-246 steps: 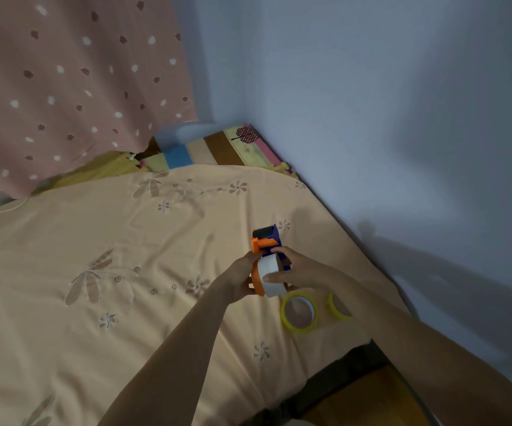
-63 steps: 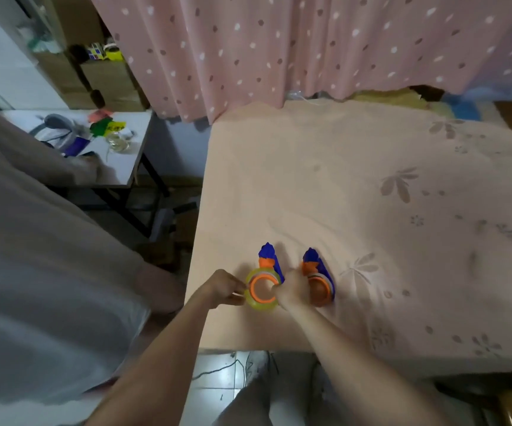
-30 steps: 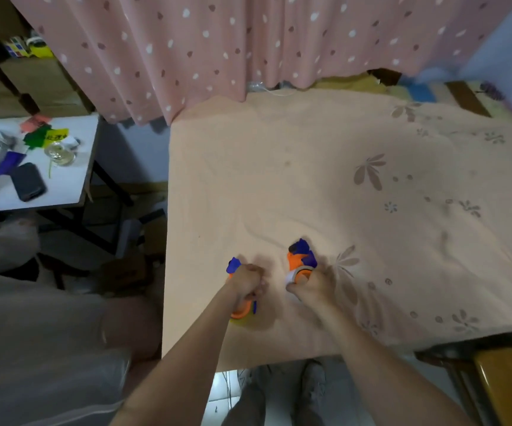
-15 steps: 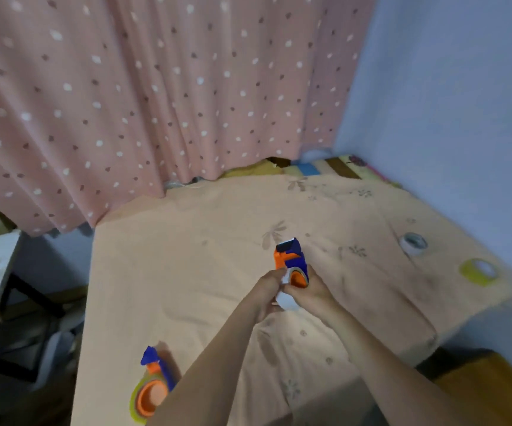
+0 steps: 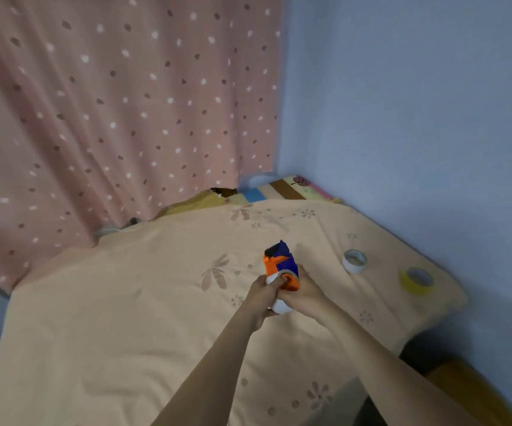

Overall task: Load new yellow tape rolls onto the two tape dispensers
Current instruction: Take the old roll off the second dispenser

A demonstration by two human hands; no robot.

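Bed: a peach sheet [image 5: 125, 318] with faint flower prints is covering it and filling the lower part of the view.
Left hand [image 5: 261, 298]: it is closing around the white roll [image 5: 281, 306] on the dispenser's near end, fingers curling over the orange hub.
Right hand [image 5: 305, 295]: it is gripping the same tape dispenser [image 5: 281, 265] from the right side, touching the left hand.
Dispenser: the hands are holding it above the sheet, its long axis running away from the person, its blue and orange nose pointing up and toward the curtain.
Loose rolls: a white tape roll [image 5: 354, 261] is lying flat on the sheet to the right of the hands; a yellow tape roll [image 5: 416, 281] is lying farther right, near the bed's edge.
Room: a pink dotted curtain [image 5: 110, 118] is hanging behind the bed, meeting a pale blue wall [image 5: 417, 118] at the corner, where a striped cloth [image 5: 282, 189] is showing.
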